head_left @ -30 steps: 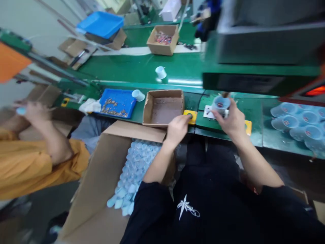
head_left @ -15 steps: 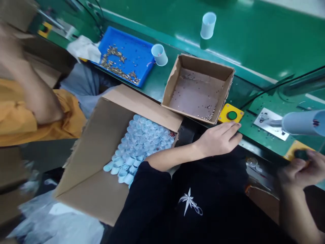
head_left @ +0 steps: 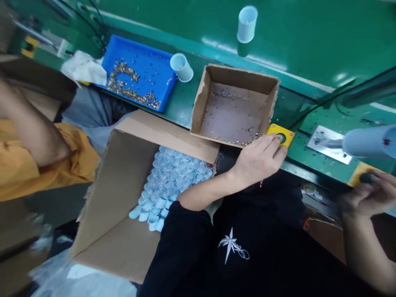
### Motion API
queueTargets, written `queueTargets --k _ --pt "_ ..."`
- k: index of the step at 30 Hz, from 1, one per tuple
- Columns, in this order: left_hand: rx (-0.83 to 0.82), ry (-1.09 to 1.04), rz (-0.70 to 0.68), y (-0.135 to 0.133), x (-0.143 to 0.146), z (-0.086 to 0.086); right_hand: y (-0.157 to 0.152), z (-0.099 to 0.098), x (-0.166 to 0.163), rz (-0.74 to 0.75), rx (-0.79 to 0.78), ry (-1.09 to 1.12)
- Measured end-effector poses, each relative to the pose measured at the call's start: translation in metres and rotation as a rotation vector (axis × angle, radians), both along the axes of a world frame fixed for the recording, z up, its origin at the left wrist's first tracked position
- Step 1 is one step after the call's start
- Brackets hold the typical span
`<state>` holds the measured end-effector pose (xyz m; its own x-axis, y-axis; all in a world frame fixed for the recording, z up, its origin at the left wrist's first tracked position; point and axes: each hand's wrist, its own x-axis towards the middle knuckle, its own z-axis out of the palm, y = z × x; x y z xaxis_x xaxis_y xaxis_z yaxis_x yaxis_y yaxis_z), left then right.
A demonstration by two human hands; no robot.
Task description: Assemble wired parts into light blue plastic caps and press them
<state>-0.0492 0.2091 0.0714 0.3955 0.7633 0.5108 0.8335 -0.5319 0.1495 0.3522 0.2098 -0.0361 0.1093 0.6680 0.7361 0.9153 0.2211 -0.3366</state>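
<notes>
My left hand (head_left: 260, 160) reaches over a yellow button box (head_left: 286, 135), its fingers slightly bent and a fingertip on the round green push button (head_left: 281, 138). A tiny red piece (head_left: 261, 184) shows below that hand; whether the hand holds it is unclear. At the right edge, my right hand (head_left: 375, 194) has thumb and fingers apart at the dark button (head_left: 367, 178) of a second yellow button box (head_left: 355, 174). Between the boxes, a light-blue cup (head_left: 368, 142) lies sideways on a metal fixture on a white plate (head_left: 332, 154).
A shallow cardboard box (head_left: 201, 101) with small metal parts stands beside a blue tray (head_left: 168, 97) of similar parts. Upright blue cups (head_left: 185, 72) stand behind. A large carton (head_left: 120, 173) holds many blue cups. At left is a co-worker's arm (head_left: 40, 136).
My left hand has moved slightly left and up, from below the yellow box onto its green button. My right hand stays at the other button. The view has shifted a little.
</notes>
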Motion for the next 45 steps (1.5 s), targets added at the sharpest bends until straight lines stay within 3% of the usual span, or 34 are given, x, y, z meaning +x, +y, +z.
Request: queueTargets --k 2,5,8,14,21,26,32,45 --pt "-0.065 0.055 -0.021 0.005 0.001 0.008 -0.006 0.009 -0.012 0.148 0.138 -0.076" --pt "-0.210 0.137 -0.010 0.018 0.005 0.024 -0.015 0.026 -0.028 0.184 0.058 -0.100" --pt "-0.310 0.049 -0.024 0.037 0.014 0.042 -0.021 0.036 -0.037 0.182 -0.034 -0.024" --pt "-0.339 -0.360 -0.170 0.053 0.046 0.081 -0.028 0.030 -0.037 0.219 -0.041 0.053" --pt "-0.480 -0.379 -0.193 0.062 0.065 0.111 -0.026 0.032 -0.035 0.247 -0.006 0.030" --pt "-0.591 -0.362 -0.155 0.078 0.079 0.115 -0.027 0.032 -0.036 0.221 -0.035 0.050" --pt "-0.545 -0.206 -0.114 0.091 0.107 0.114 -0.027 0.033 -0.038 0.231 0.004 0.069" --pt "-0.451 -0.153 -0.175 0.095 0.107 0.102 -0.026 0.030 -0.036 0.203 -0.079 0.112"
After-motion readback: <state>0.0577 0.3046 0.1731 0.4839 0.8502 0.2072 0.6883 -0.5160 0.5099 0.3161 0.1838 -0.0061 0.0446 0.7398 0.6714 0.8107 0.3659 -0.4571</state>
